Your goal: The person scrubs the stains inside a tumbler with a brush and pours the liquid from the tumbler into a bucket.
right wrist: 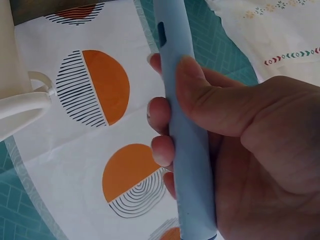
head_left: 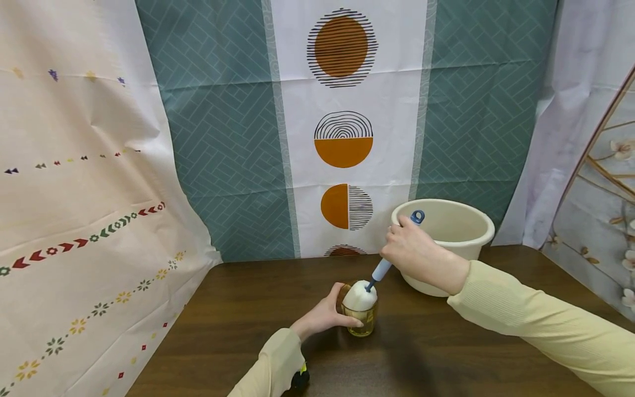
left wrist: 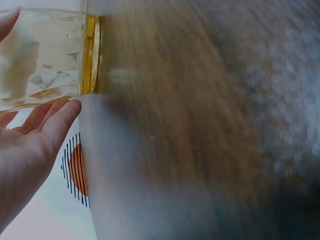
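Observation:
My left hand (head_left: pixel 323 315) holds an amber glass cup (head_left: pixel 364 324) around its side, thumb on the near side and fingers behind. The left wrist view shows the faceted glass (left wrist: pixel 50 60) and its thick yellow base; whether the base touches the table I cannot tell. The white sponge head (head_left: pixel 360 296) of a bottle brush sits in the cup's mouth, partly above the rim. My right hand (head_left: pixel 421 255) grips the brush's light blue handle (head_left: pixel 382 269), which slants up to the right. The right wrist view shows fingers wrapped round that handle (right wrist: pixel 192 170), thumb along it.
A cream plastic basin (head_left: pixel 488 234) stands on the brown wooden table (head_left: pixel 258 292), behind my right hand. Patterned cloths (head_left: pixel 223 138) hang behind the table and at both sides. A small black object (head_left: pixel 299 380) is at my left wrist.

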The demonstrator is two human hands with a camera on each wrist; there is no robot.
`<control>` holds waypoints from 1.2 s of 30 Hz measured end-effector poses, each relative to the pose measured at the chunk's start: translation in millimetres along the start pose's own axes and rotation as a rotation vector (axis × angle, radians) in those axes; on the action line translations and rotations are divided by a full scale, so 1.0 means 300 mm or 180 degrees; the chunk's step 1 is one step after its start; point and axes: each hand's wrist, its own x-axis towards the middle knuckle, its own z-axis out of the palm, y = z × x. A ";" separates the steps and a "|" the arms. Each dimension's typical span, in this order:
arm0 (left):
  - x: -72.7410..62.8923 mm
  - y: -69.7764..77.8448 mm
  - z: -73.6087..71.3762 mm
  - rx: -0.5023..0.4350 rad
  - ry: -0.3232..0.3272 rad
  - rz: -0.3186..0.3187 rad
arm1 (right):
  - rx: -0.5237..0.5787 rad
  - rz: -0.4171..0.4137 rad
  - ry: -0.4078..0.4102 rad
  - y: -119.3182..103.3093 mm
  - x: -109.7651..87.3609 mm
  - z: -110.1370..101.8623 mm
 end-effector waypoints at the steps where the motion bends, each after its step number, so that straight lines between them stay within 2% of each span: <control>1: 0.000 0.000 0.000 -0.0008 0.0003 0.0014 | -0.0004 0.0000 0.0027 0.001 0.000 0.002; 7: 0.000 0.006 0.000 -0.0078 0.0004 0.0060 | -0.0009 0.0014 0.0152 0.006 0.001 0.009; 36: -0.010 0.004 0.002 0.0000 0.0018 -0.0041 | -0.0100 0.0218 0.0184 0.025 -0.007 0.021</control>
